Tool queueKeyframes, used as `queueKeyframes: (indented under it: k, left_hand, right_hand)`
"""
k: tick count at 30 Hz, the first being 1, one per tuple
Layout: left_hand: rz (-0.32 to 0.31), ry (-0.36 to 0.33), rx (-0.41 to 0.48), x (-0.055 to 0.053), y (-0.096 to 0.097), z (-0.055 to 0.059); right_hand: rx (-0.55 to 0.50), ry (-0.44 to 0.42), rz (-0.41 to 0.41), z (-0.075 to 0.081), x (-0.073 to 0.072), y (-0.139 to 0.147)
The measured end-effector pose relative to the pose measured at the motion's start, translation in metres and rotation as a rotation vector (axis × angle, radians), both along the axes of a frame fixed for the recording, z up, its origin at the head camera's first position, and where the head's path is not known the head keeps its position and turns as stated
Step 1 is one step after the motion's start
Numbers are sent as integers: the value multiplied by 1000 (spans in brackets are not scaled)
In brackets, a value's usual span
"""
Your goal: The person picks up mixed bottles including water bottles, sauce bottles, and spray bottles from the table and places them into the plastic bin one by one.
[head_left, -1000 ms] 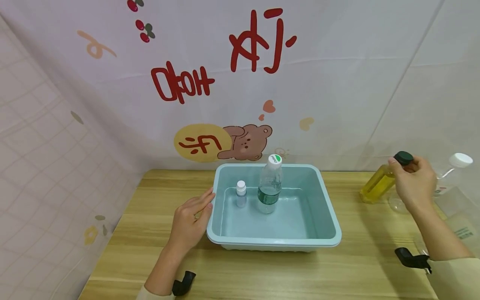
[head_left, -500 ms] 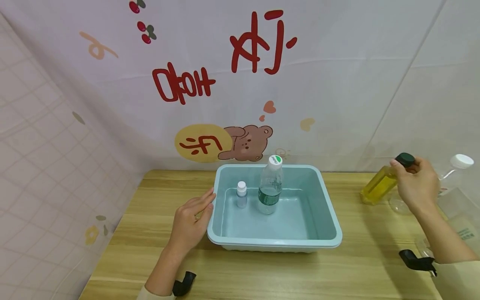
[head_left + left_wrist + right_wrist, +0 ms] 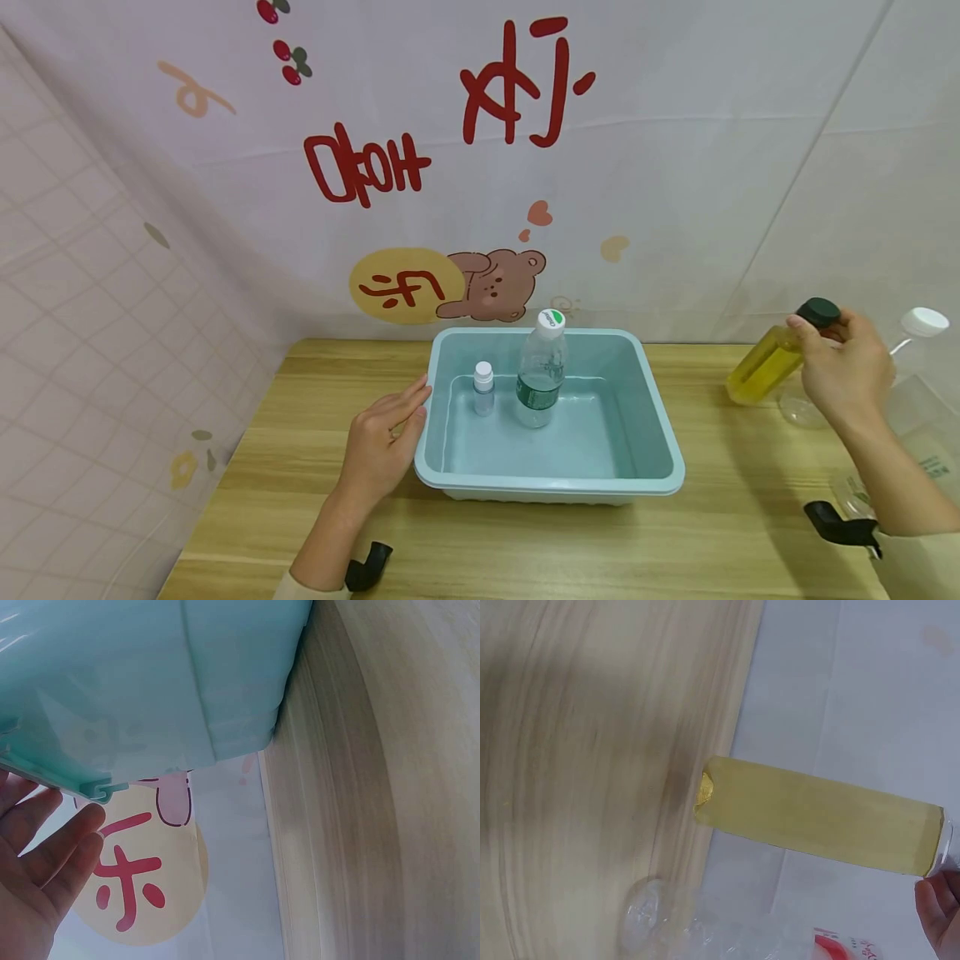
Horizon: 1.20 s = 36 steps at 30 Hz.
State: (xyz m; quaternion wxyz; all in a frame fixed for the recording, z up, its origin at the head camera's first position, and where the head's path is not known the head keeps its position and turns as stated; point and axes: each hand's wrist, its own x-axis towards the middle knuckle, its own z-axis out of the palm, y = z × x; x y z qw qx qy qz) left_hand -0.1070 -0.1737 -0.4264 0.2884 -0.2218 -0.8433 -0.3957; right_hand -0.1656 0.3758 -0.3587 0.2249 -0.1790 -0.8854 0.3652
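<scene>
My left hand [image 3: 381, 442] lies along the left rim of a light blue plastic basin [image 3: 547, 483], its fingers fairly straight. In the left wrist view, those fingertips touch the rim, below the basin's outer wall [image 3: 135, 682]. Far right, my right hand [image 3: 851, 375] grips a bottle of yellow liquid [image 3: 763, 368] at the neck, just under its dark green cap. The bottle leans, cap end to the right; the right wrist view shows its yellow body [image 3: 817, 814]. Inside the basin stand a clear water bottle [image 3: 538, 387] with a green label and a small white-capped bottle [image 3: 483, 392].
Behind the right hand is a clear bottle with a white cap [image 3: 924, 322], partly hidden. More clear plastic containers [image 3: 930, 450] sit at the right edge. A printed cloth [image 3: 660, 167] hangs along the back of the wooden table [image 3: 525, 550].
My right hand has moved slightly right, and in the last half second slightly up, with the bottle of yellow liquid. The left hand and basin stay in place.
</scene>
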Motion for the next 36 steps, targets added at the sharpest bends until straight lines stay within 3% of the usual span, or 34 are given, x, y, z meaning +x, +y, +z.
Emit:
queueKeyframes:
  k: [11,18,36]
  left_hand:
    - [0,-12,6,1,0,1]
    - [-6,-22,12,0,1,2]
    - [-10,-6,12,0,0,1]
  right_hand:
    - [-52,91,-25,14,5,-13]
    - [25,182,-37,26,9,-26]
    - [50,435,44,60,16,-57]
